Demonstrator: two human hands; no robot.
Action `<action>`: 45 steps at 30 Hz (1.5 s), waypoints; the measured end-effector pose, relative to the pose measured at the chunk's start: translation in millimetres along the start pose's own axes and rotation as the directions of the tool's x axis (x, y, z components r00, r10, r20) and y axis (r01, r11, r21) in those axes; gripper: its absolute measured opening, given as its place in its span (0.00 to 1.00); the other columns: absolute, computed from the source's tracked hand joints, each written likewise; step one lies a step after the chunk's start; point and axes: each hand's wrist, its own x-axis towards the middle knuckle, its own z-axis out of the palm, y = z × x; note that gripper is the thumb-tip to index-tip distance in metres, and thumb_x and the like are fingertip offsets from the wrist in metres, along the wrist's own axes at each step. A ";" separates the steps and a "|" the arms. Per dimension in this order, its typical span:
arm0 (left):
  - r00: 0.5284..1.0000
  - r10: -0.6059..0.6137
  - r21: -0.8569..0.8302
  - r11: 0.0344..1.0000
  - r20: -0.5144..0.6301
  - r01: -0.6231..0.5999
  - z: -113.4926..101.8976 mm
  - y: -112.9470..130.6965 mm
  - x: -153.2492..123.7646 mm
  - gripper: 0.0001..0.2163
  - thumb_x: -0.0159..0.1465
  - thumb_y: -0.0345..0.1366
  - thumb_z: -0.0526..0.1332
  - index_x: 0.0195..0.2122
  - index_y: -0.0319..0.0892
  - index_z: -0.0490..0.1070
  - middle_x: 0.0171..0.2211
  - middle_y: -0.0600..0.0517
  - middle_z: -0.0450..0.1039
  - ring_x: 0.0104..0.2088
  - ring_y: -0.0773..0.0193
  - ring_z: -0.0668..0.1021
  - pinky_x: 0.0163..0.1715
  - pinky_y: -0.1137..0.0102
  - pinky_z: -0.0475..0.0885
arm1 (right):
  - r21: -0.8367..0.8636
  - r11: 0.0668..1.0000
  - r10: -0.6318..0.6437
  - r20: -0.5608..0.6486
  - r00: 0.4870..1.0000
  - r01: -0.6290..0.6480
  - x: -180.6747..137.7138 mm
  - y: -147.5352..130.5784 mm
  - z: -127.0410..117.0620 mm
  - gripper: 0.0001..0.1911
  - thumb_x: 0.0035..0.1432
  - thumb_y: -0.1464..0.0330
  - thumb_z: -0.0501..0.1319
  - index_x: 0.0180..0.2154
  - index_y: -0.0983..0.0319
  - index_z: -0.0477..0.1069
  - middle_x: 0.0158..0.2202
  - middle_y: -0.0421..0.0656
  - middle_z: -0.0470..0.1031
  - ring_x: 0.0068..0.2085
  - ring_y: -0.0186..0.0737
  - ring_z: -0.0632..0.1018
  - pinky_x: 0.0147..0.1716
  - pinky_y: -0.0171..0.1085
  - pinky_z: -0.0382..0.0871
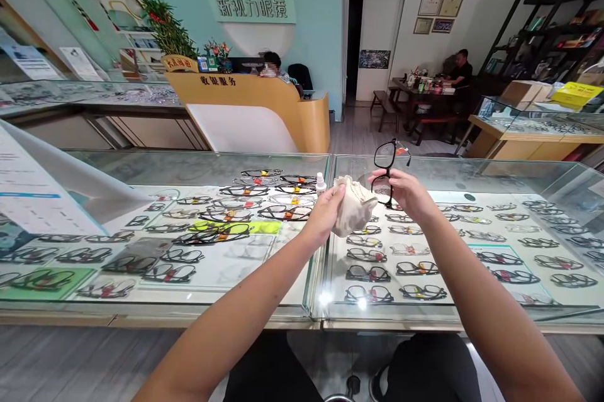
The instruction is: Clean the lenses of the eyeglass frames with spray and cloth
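A crumpled cream cloth hangs from my left hand, whose fingers are closed on it above the glass display case. My right hand grips a pair of black-framed eyeglasses turned on end, one lens above the other, with an orange-red tag near the upper temple. Cloth and eyeglasses are close together but apart. Just behind my left hand stands a small white spray bottle, its lower part hidden. Several eyeglasses lie left of the bottle, some over a yellow-green strip.
Rows of eyeglasses fill the glass display case. A white folded sign stands at left. Beyond are a wooden reception counter with a person behind it, and another person at a dark table.
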 end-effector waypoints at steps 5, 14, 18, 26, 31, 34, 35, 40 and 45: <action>1.000 0.002 0.002 1.000 -0.016 -0.002 1.0 1.5 0.2 0.30 0.56 0.61 0.77 0.44 0.37 0.81 0.37 0.45 0.85 0.35 0.58 0.84 0.39 0.67 0.77 | 0.054 0.998 -0.010 0.049 0.999 0.008 -5.0 -6.4 5.8 0.16 0.64 0.61 0.66 0.50 0.59 0.84 0.51 0.48 0.85 0.54 0.50 0.82 0.57 0.47 0.74; 0.998 0.065 0.207 0.976 0.010 -0.066 -2.2 2.5 -3.4 0.31 0.57 0.66 0.73 0.40 0.37 0.79 0.29 0.50 0.79 0.28 0.65 0.75 0.28 0.71 0.67 | 0.029 0.997 0.064 0.257 0.964 -0.074 -15.2 -22.1 -1.4 0.17 0.62 0.60 0.68 0.49 0.60 0.85 0.50 0.50 0.86 0.52 0.51 0.84 0.57 0.49 0.75; 0.997 0.064 0.239 0.968 0.032 -0.070 -0.4 3.1 -5.2 0.33 0.56 0.66 0.73 0.43 0.37 0.79 0.30 0.50 0.78 0.28 0.64 0.75 0.28 0.71 0.68 | -0.022 0.998 0.061 0.286 0.956 -0.057 -13.5 -18.5 2.5 0.17 0.62 0.60 0.68 0.49 0.60 0.86 0.50 0.51 0.86 0.54 0.53 0.83 0.59 0.48 0.72; 0.995 0.082 0.296 0.950 0.059 -0.095 1.5 4.8 -7.0 0.28 0.59 0.62 0.73 0.41 0.39 0.80 0.30 0.53 0.77 0.29 0.66 0.74 0.29 0.73 0.66 | -0.050 0.995 0.093 0.279 0.956 -0.083 -9.8 -8.3 15.8 0.17 0.64 0.59 0.67 0.49 0.60 0.85 0.50 0.50 0.86 0.52 0.54 0.83 0.58 0.49 0.72; 0.991 -0.107 0.178 0.980 0.079 0.092 0.5 7.2 -5.6 0.27 0.53 0.52 0.81 0.46 0.39 0.82 0.37 0.48 0.84 0.34 0.60 0.80 0.36 0.69 0.72 | -0.041 0.998 0.047 0.137 0.989 -0.041 -9.5 -15.2 12.1 0.17 0.62 0.58 0.67 0.48 0.59 0.85 0.49 0.50 0.86 0.52 0.55 0.83 0.59 0.52 0.73; 0.955 -0.246 0.112 0.967 0.164 0.229 0.8 10.4 -7.8 0.27 0.49 0.45 0.83 0.46 0.38 0.83 0.37 0.47 0.84 0.34 0.60 0.81 0.37 0.68 0.72 | -0.024 1.000 0.018 0.051 0.999 -0.017 -7.7 -17.2 5.8 0.17 0.61 0.58 0.67 0.48 0.59 0.84 0.49 0.50 0.86 0.54 0.55 0.83 0.60 0.51 0.73; 0.946 -0.265 0.107 0.963 0.187 0.249 0.8 11.2 -8.6 0.27 0.48 0.44 0.84 0.47 0.38 0.83 0.37 0.46 0.84 0.34 0.61 0.82 0.38 0.68 0.72 | -0.016 1.000 0.015 0.034 0.999 -0.014 -7.0 -17.3 3.1 0.17 0.62 0.59 0.67 0.48 0.59 0.84 0.49 0.49 0.86 0.54 0.54 0.83 0.60 0.51 0.73; 0.958 -0.193 0.024 0.981 0.213 0.193 1.1 10.8 -7.4 0.23 0.52 0.41 0.82 0.47 0.38 0.84 0.42 0.46 0.85 0.39 0.62 0.82 0.42 0.70 0.72 | 0.023 1.000 0.006 -0.013 1.000 -0.005 -3.9 -15.5 -8.0 0.16 0.63 0.59 0.66 0.49 0.58 0.84 0.49 0.47 0.87 0.54 0.53 0.83 0.59 0.49 0.74; 0.973 -0.158 -0.179 0.966 0.170 0.189 3.4 13.8 -6.5 0.19 0.57 0.37 0.78 0.48 0.40 0.80 0.47 0.46 0.85 0.44 0.58 0.84 0.46 0.66 0.78 | 0.026 0.999 0.031 -0.015 0.999 -0.031 -2.9 -12.2 -6.3 0.17 0.63 0.60 0.66 0.49 0.59 0.84 0.48 0.48 0.86 0.52 0.51 0.83 0.57 0.48 0.75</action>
